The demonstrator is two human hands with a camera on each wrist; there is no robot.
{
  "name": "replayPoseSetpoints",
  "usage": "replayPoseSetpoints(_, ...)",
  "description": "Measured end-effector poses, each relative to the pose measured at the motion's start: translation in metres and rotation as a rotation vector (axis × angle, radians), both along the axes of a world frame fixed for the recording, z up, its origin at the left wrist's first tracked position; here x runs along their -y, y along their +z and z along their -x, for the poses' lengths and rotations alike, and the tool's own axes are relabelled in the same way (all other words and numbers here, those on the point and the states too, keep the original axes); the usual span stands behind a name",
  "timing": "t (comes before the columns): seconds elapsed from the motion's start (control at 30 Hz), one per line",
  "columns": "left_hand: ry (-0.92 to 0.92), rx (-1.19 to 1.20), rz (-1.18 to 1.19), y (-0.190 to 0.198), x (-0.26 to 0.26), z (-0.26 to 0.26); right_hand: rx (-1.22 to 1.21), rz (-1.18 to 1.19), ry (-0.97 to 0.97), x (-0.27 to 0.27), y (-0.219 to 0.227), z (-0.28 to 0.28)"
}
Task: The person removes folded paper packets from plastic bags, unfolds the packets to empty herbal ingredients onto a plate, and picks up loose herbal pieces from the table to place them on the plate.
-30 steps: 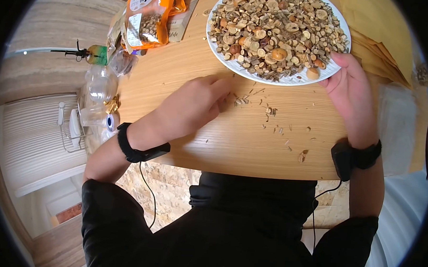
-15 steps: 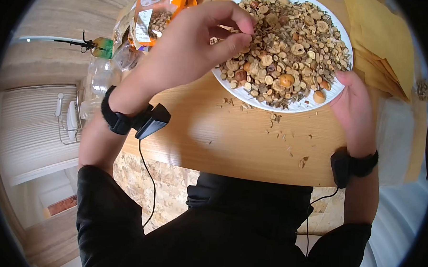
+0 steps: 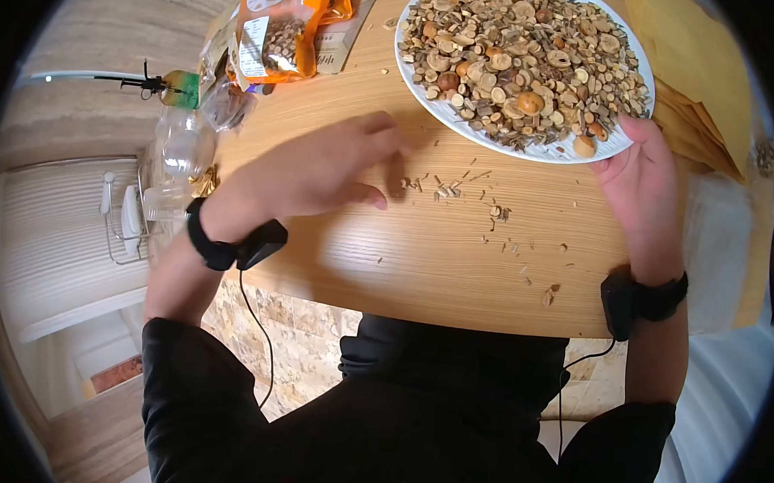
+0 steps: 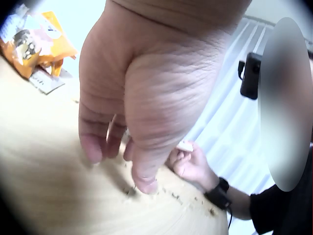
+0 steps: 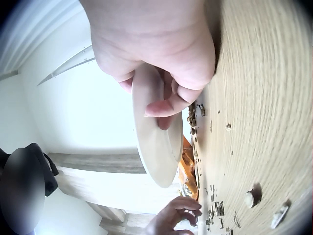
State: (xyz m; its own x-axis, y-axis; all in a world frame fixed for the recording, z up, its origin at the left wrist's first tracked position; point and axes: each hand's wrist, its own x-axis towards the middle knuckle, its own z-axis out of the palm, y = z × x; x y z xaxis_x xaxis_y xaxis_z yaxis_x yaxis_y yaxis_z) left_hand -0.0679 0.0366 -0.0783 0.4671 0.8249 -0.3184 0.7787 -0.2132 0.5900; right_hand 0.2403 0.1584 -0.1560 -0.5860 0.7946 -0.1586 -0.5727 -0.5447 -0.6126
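My right hand (image 3: 644,188) grips the near right rim of a white plate (image 3: 542,154). In the right wrist view the plate (image 5: 156,152) stands tilted off the tabletop, fingers curled under it and thumb on its other side. A heap of dried slices, bits and round brown pieces (image 3: 516,66) covers the plate. My left hand (image 3: 325,165) hovers over the table left of loose scraps (image 3: 448,191), slightly blurred. Its thumb and fingers (image 4: 145,183) hang apart with nothing between them in the left wrist view.
An orange packet (image 3: 304,57) lies at the back left on a flat printed packet (image 3: 339,49). Clear plastic containers (image 3: 184,146) stand along the left edge. To the right are brown paper envelopes (image 3: 690,125) and a clear plastic sheet (image 3: 715,247). More crumbs lie near the front edge.
My left hand went from the scraps up over the plate with fingertips together, then back to the table with its fingers apart. The plate came nearer, then moved away again, still in my right hand.
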Motion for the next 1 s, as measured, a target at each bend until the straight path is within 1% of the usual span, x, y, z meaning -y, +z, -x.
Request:
replayPoseSetpoints(0.03,-0.001,-0.007,-0.034,-0.008,0.001,-0.003,0.002,0.001,0.002,0.003,0.004,0.003)
replayPoseSetpoints(0.07,0.087,0.033,0.071,-0.011,0.001,-0.01,0.068,0.002,-0.053,0.007,0.01,0.009)
replayPoseSetpoints(0.1,0.089,0.034,0.072,-0.012,-0.001,-0.013,0.134,0.004,-0.107,0.009,0.013,0.012)
replayPoseSetpoints(0.17,0.059,0.114,0.024,-0.013,-0.007,-0.016,0.122,0.0,-0.086,0.008,0.012,0.011)
replayPoseSetpoints(0.3,0.053,0.161,0.013,-0.023,-0.008,-0.021,0.114,-0.015,-0.056,0.008,0.013,0.01)
replayPoseSetpoints(0.33,0.065,0.169,0.041,-0.023,-0.007,-0.025,0.114,-0.013,-0.058,0.006,0.01,0.008)
replayPoseSetpoints(0.4,0.073,0.178,0.07,-0.023,-0.004,-0.032,0.046,0.003,0.0,0.002,0.005,0.002)
replayPoseSetpoints(0.47,0.122,0.267,0.123,-0.022,-0.001,-0.039,0.038,-0.012,0.014,0.002,0.004,0.001)
replayPoseSetpoints(0.5,0.119,0.268,0.124,-0.022,0.0,-0.042,0.028,-0.03,0.032,0.002,0.005,0.002)
replayPoseSetpoints(0.57,0.094,0.12,0.014,-0.02,0.0,-0.05,0.039,-0.025,0.027,0.002,0.004,0.002)
replayPoseSetpoints(0.7,0.033,0.131,-0.046,-0.021,-0.003,-0.053,0.048,-0.025,0.024,0.002,0.002,0.002)
replayPoseSetpoints(0.77,-0.035,0.096,-0.105,-0.023,-0.004,-0.053,0.06,-0.033,0.024,0.001,0.001,0.001)
replayPoseSetpoints(0.9,-0.058,0.034,-0.131,-0.022,-0.002,-0.057,0.064,-0.049,0.026,0.002,0.003,0.002)
replayPoseSetpoints(0.97,-0.003,0.062,-0.215,-0.023,0.002,-0.061,0.064,-0.06,0.045,0.0,0.0,0.001)
replayPoseSetpoints(1.0,-0.006,0.063,-0.216,-0.023,0.002,-0.061,0.062,-0.071,0.064,-0.001,0.0,0.0)
